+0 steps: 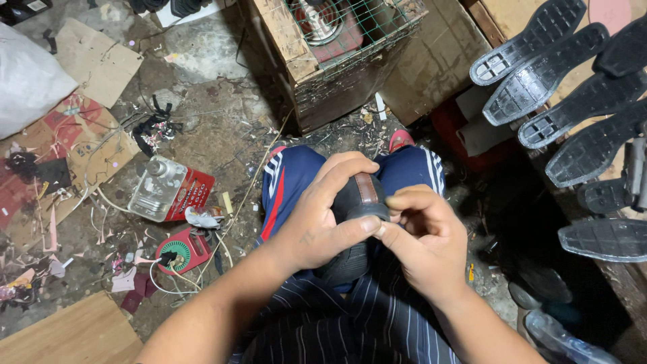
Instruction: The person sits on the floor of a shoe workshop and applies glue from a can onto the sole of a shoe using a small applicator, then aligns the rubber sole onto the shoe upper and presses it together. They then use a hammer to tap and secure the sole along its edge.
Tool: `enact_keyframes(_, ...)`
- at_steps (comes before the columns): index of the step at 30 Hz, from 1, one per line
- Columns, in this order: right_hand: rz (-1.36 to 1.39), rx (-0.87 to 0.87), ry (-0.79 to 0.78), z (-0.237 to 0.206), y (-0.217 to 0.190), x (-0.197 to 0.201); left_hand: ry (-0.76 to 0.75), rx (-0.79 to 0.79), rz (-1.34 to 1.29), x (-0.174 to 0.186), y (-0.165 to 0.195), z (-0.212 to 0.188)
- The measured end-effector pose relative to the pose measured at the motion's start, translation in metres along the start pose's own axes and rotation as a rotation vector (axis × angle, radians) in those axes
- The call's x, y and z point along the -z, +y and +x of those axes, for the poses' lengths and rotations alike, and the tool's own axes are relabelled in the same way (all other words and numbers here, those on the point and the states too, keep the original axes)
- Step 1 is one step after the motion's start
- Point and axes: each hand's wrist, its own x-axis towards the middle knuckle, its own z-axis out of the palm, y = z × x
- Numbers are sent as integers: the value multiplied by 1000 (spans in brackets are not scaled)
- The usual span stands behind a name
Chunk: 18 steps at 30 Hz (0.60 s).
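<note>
scraps and grit cover the workshop floor (pixel 222 128) under me, and over my knees (pixel 296 175) i hold a black shoe sole (pixel 350 202) with a brown strip (pixel 366 188) across its upper end. my left hand (pixel 323 216) is wrapped around the sole, fingers curled over the top and thumb pressed along the near edge, so it is closed and gripping. my right hand (pixel 424 236) is closed too, its fingertips pinching at the sole's edge just beside that thumb. the piece sits above my lap, clear of the floor. i judge the main risk to be slip: both grips meet at one narrow rim, and if the pinch lets go the sole could twist in my left hand and the brown strip shift out of line. pressing hard with the thumb so close to my other fingertips could also nip skin. if it drops, it lands among the paper offcuts and threads down there and may pick up dirt. to my left stand a clear bottle in a red box (pixel 168 192) and a small red device with a cord (pixel 182 251), near enough for a knee to knock. the wire-topped wooden crate (pixel 337 61) stands close ahead of my knees, and the rows of black soles (pixel 566 101) rest to my right, well apart.
</note>
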Motion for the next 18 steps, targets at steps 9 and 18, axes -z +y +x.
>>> enact_keyframes(9, -132, 80, -66, 7, -39, -5, 223, -169, 26, -17, 0, -10)
enact_keyframes(18, -772, 265, -187, 19, -53, -16, 207, -106, 120, -17, -11, -24)
